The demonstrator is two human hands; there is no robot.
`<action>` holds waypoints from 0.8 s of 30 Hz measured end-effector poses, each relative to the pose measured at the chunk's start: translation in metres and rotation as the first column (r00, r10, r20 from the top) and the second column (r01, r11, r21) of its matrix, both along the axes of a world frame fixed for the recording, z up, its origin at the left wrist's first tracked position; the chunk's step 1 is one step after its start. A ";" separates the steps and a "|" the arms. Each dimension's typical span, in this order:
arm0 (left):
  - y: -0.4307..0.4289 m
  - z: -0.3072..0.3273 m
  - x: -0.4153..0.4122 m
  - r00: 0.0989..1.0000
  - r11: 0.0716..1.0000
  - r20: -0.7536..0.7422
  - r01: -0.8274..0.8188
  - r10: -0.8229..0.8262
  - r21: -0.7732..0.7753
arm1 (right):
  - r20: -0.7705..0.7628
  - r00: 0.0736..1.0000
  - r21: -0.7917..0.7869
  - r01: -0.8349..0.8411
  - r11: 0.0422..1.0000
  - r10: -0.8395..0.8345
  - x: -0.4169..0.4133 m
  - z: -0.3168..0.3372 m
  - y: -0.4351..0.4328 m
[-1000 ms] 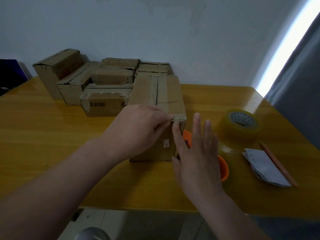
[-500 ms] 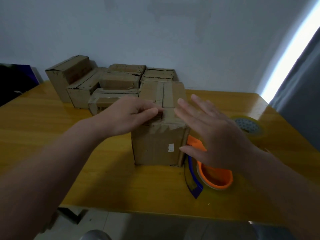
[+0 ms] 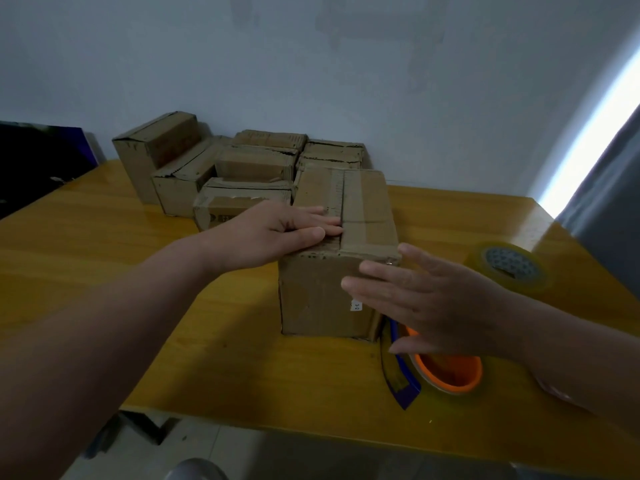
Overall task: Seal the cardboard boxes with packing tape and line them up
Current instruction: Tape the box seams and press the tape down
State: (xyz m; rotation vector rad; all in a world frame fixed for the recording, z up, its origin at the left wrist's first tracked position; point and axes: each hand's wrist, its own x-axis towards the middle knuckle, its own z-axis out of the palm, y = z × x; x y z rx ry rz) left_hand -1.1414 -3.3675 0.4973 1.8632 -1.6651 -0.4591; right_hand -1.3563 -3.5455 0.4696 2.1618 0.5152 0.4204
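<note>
– Two hands at one box [image 3: 311, 299], mid-worktop [image 3: 104, 258]: left hand [image 3: 284, 233] flat on its top, right hand [image 3: 436, 306] spread by the front face, neither grasping anything.
– Step?
– Smoothing tape [image 3: 349, 195], I judge. Next: slide it back to the stacked boxes [image 3: 242, 168], squared up.

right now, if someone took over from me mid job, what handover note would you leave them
Left hand: flat on top of the near box, fingers straight at the tape strip over its seam.
Right hand: open, by the box's near right corner; contact unclear.
Tape dispenser lies on the table right of the box; spare tape roll further right.
Done: near box taped on top.
Left: line it up with the other boxes by the wall; check their seals, not readable from here.
</note>
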 end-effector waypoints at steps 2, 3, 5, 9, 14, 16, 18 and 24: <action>0.001 0.001 -0.001 0.999 1.000 -0.047 -0.005 0.005 -0.001 | 0.057 0.997 0.061 -0.048 0.997 0.044 0.012 0.008 0.010; 0.002 0.001 -0.003 0.997 1.000 -0.077 -0.006 0.006 -0.001 | 0.086 0.995 0.090 -0.062 0.994 0.054 0.020 0.011 0.016; 0.005 0.004 -0.004 0.989 1.000 -0.145 -0.015 0.014 -0.001 | 0.116 0.991 0.082 -0.075 0.994 0.066 0.038 0.011 0.024; 0.008 0.010 -0.008 0.971 0.998 -0.227 -0.064 0.069 0.029 | 0.115 0.993 -0.025 -0.036 0.999 0.039 0.055 -0.003 0.023; 0.007 0.012 -0.008 0.978 0.997 -0.199 -0.064 0.071 0.040 | -0.015 0.999 -0.116 -0.036 0.993 0.035 0.050 -0.016 0.026; 0.008 0.013 -0.008 0.975 0.997 -0.211 -0.066 0.073 0.040 | -0.024 0.999 -0.062 -0.045 0.997 0.044 0.049 -0.016 0.036; 0.008 0.013 -0.009 0.973 0.998 -0.221 -0.060 0.065 0.028 | 0.024 0.998 -0.010 -0.055 0.998 0.056 0.057 -0.007 0.044; 0.007 0.013 -0.010 0.967 0.995 -0.238 -0.088 0.095 0.042 | 0.063 0.998 -0.127 0.017 0.992 -0.009 0.073 -0.007 0.043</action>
